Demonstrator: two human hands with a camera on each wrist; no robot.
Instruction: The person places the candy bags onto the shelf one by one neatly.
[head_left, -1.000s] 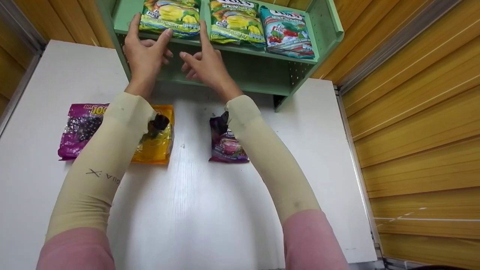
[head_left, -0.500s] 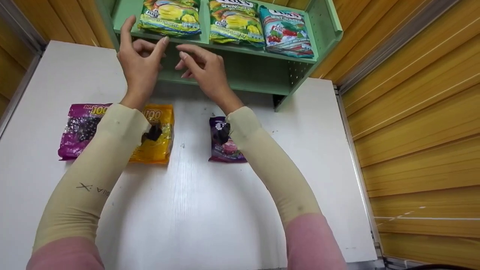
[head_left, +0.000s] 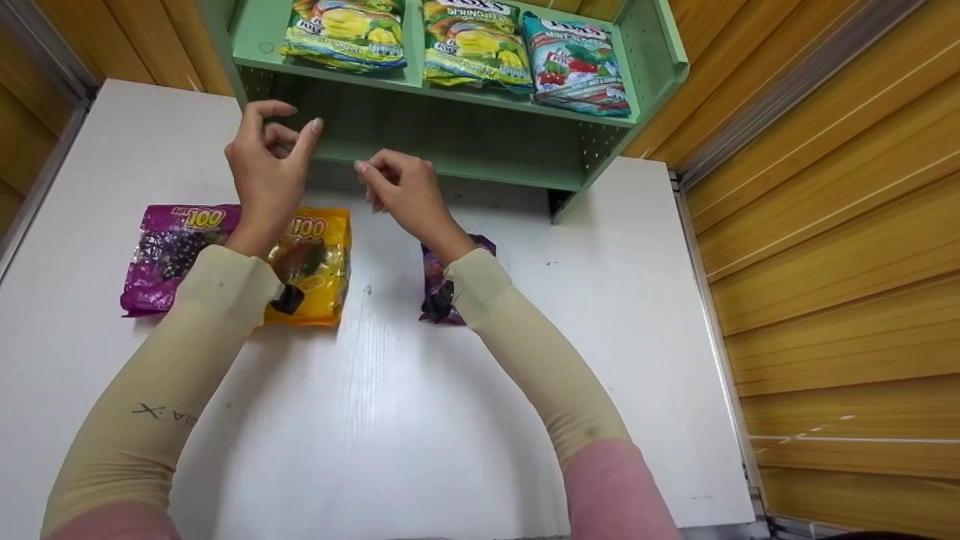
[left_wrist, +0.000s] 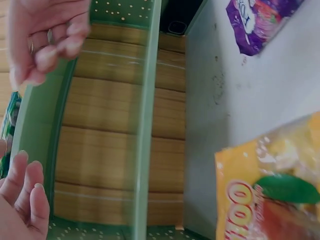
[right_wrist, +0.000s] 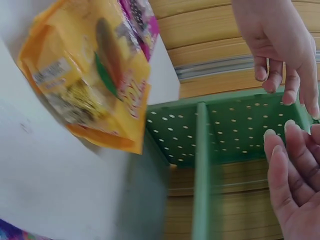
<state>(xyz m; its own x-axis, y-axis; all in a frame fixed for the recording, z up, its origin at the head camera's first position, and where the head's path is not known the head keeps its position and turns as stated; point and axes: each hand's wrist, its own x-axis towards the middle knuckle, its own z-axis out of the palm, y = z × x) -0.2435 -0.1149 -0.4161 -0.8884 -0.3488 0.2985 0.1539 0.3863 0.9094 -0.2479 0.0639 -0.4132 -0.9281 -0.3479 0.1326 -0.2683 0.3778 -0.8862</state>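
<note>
My left hand point(head_left: 266, 165) hovers in front of the green shelf's lower opening, fingers loosely bent and holding nothing. To its right, a little lower, my right hand point(head_left: 409, 191) also holds nothing, its fingers relaxed and thumb near the index finger. On the upper shelf lie two yellow-green candy bags, a left one point(head_left: 345, 34) and a middle one point(head_left: 480, 45), beside a teal mint candy bag point(head_left: 577, 67). Below the left hand, an orange candy bag point(head_left: 326, 277) lies on the table, partly covered by the forearm. A dark purple candy bag point(head_left: 433, 271) is partly hidden under my right wrist.
The green shelf point(head_left: 651, 60) stands at the back of the white table point(head_left: 390, 420), its side panels perforated. A magenta candy bag point(head_left: 161, 259) lies left of the orange one. Wood-look panels point(head_left: 840, 285) line the right side and back.
Both hands have come away from the left yellow-green bag on the shelf and drawn back and down toward me. The right index finger has bent in. The bags stay in place.
</note>
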